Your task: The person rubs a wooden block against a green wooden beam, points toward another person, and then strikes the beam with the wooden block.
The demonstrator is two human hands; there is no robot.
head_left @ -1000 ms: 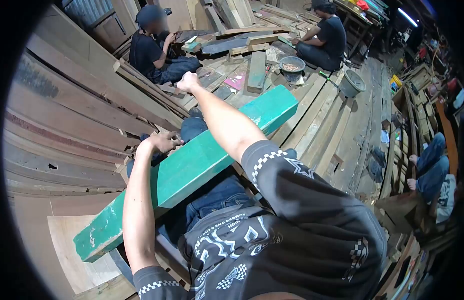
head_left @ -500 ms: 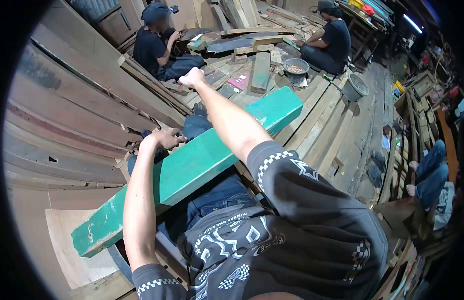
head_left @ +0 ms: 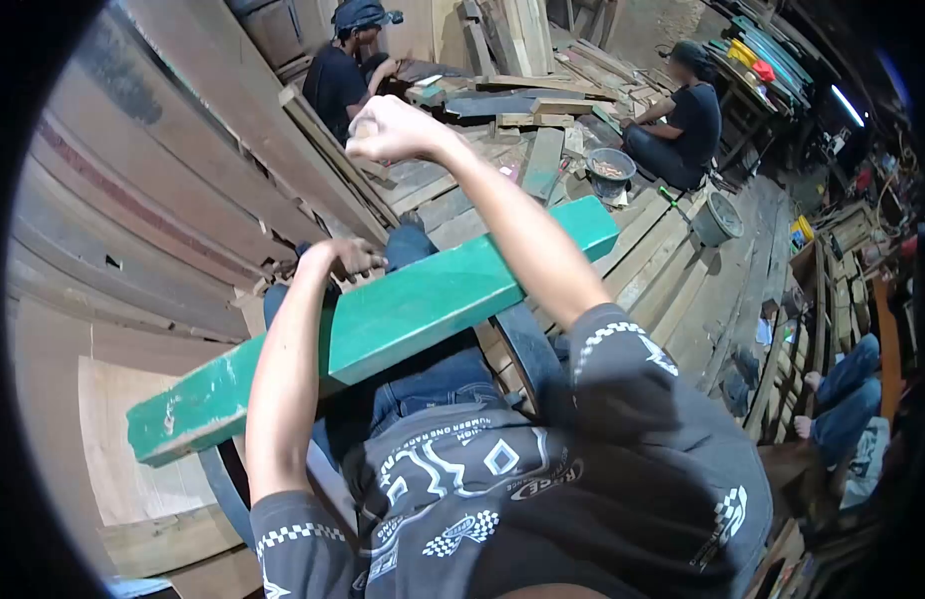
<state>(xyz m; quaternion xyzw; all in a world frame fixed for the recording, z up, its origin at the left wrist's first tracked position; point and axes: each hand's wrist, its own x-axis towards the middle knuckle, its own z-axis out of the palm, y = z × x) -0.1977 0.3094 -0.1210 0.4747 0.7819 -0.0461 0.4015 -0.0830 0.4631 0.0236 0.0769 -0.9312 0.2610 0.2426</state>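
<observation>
A long green-painted wooden beam [head_left: 413, 304] lies across my lap, running from lower left to upper right. My left hand [head_left: 345, 258] sits at the beam's far edge with its fingers curled over it. My right hand [head_left: 395, 130] is raised above the beam as a closed fist, arm stretched forward. Whether anything is inside the fist cannot be made out. My jeans-clad legs [head_left: 433, 374] show under the beam.
Stacked planks [head_left: 163, 200] lean along the left. A plywood sheet [head_left: 133, 439] lies lower left. Two people sit at the back [head_left: 348, 70] [head_left: 687, 125], with a bowl [head_left: 610, 165] and a grey bucket [head_left: 717, 218] nearby. Another person's legs [head_left: 842, 399] are at right.
My right fist has risen higher and come nearer. The left hand stays on the beam's far edge. The beam has hardly shifted.
</observation>
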